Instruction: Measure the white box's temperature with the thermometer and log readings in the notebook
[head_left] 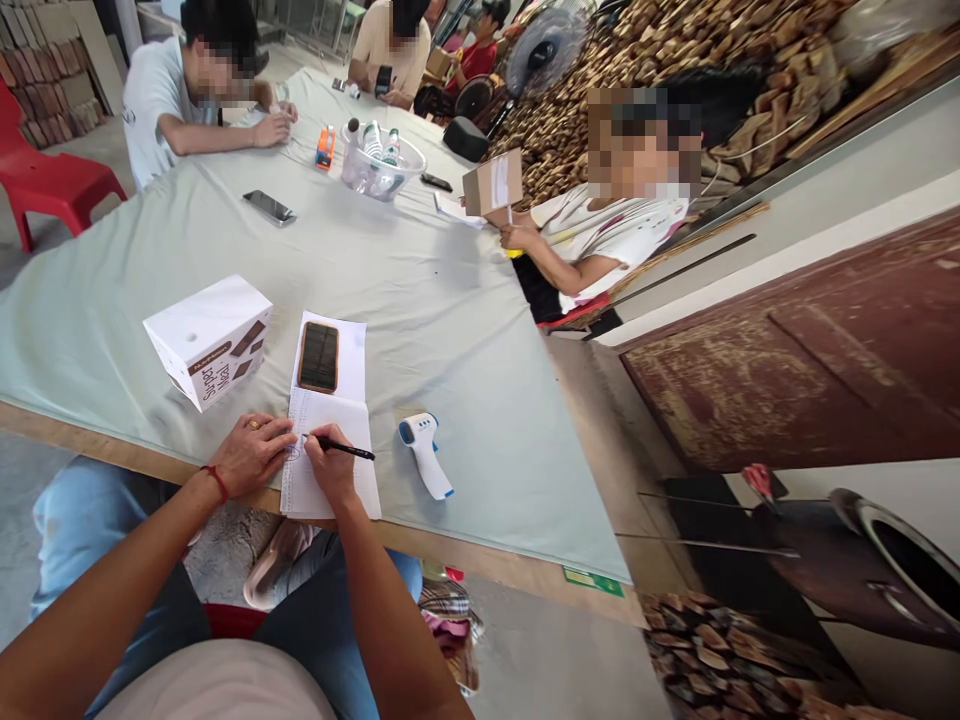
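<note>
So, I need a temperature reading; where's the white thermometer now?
In the head view, the thermometer lies on the cloth-covered table, just right of the open notebook and the right hand.

One pen point(346, 449), one thermometer point(425, 455), one basket point(406, 175) show.

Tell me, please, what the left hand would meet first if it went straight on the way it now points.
Across the notebook, the left hand would likely meet the pen or the right hand first; which one is unclear.

Slim black pen point(351, 450), white paper notebook point(349, 408), black rectangular device point(319, 357) edged orange-brown, white-and-blue plastic thermometer point(427, 456), pale grey-green tabletop point(495, 420)
</note>
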